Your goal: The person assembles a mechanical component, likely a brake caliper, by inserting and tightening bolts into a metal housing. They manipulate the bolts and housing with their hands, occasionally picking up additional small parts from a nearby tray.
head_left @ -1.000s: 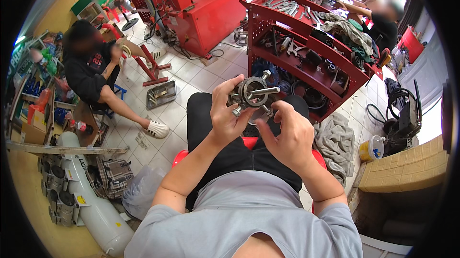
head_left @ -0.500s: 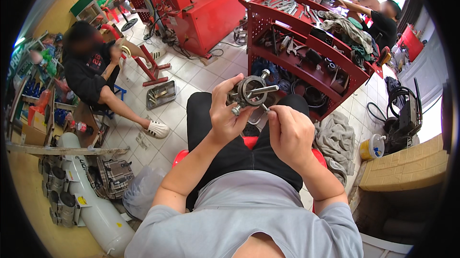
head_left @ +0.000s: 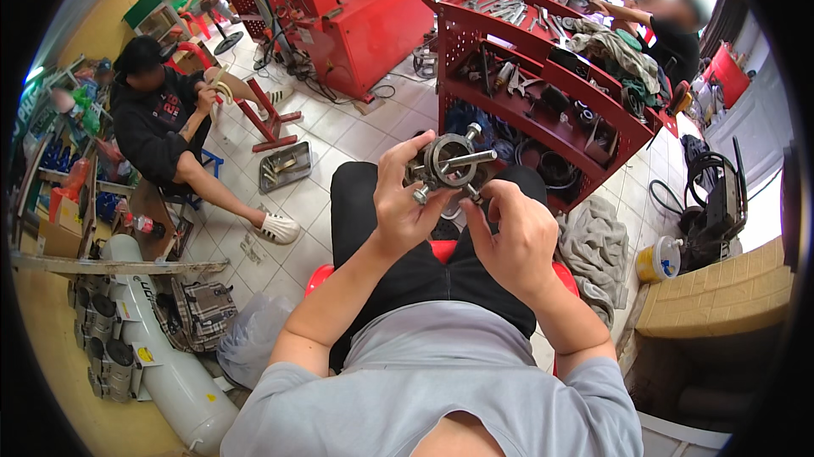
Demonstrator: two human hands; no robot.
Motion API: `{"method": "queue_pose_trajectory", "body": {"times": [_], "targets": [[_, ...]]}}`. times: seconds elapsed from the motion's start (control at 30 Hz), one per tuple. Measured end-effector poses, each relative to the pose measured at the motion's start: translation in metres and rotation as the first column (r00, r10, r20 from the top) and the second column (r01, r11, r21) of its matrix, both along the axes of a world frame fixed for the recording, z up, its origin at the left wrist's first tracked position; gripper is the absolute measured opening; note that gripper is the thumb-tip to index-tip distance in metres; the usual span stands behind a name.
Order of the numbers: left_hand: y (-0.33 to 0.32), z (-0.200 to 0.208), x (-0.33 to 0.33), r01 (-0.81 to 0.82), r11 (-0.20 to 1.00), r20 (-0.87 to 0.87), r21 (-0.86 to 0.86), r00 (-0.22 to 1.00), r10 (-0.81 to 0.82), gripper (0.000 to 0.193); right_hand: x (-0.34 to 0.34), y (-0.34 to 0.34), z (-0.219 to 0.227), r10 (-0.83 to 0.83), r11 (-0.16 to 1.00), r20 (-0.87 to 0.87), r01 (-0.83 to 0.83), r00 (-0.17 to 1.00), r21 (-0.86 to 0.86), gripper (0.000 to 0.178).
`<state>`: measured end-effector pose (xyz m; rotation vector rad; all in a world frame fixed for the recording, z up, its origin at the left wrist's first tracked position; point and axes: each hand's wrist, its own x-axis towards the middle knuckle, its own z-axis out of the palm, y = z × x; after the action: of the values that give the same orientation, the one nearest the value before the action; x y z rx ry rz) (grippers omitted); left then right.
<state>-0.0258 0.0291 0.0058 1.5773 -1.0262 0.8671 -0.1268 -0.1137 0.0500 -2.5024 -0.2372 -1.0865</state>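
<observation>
Above my lap, my left hand (head_left: 403,203) is closed around a metal ring with bolts (head_left: 451,161), thumb underneath and fingers behind. Several bolts stick out from its sides, and a plain steel rod (head_left: 475,158) points to the right from its middle. At the lower right of the ring, my right hand (head_left: 517,232) has its thumb and bent forefinger at a small bolt (head_left: 472,192), whose end shows between them. The other fingers of that hand are curled in.
A red tool cart (head_left: 543,67) with wrenches and rags stands ahead. Left of it is a red machine (head_left: 365,41). A seated co-worker (head_left: 153,109) is at the left, near a metal tray (head_left: 287,167). Grey cloths (head_left: 593,245) lie on the floor at right.
My right thumb and forefinger have shifted at the small bolt, the forefinger lifting and bending. The ring has barely moved in my left hand. The co-worker's head has turned.
</observation>
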Motion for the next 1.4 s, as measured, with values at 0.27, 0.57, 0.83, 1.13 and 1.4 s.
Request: {"method": "queue_pose_trajectory", "body": {"times": [0.27, 0.57, 0.83, 1.13, 1.4], "targets": [[-0.001, -0.002, 0.002, 0.022, 1.0, 0.025, -0.001, 0.999, -0.022, 0.016, -0.003, 0.001, 0.005, 0.0, 1.0, -0.008, 0.0, 1.0, 0.002, 0.027], [-0.004, -0.005, 0.001, 0.047, 0.998, -0.015, -0.051, 0.999, -0.048, 0.02, -0.004, 0.002, 0.009, 0.001, 1.0, 0.003, -0.001, 1.0, 0.01, 0.027], [-0.006, -0.006, 0.001, 0.073, 0.993, -0.094, -0.097, 0.992, -0.082, 0.019, -0.004, 0.0, 0.01, -0.004, 1.0, 0.001, 0.004, 1.0, -0.018, 0.024], [-0.008, -0.009, 0.003, 0.089, 0.988, -0.122, -0.128, 0.987, -0.104, 0.018, -0.001, -0.006, 0.008, 0.029, 0.998, -0.016, -0.029, 0.999, -0.05, 0.023], [-0.009, -0.007, 0.002, 0.091, 0.986, -0.119, -0.141, 0.987, -0.108, 0.019, 0.004, -0.006, 0.0, 0.042, 0.995, 0.013, -0.041, 0.999, -0.091, 0.021]]}}
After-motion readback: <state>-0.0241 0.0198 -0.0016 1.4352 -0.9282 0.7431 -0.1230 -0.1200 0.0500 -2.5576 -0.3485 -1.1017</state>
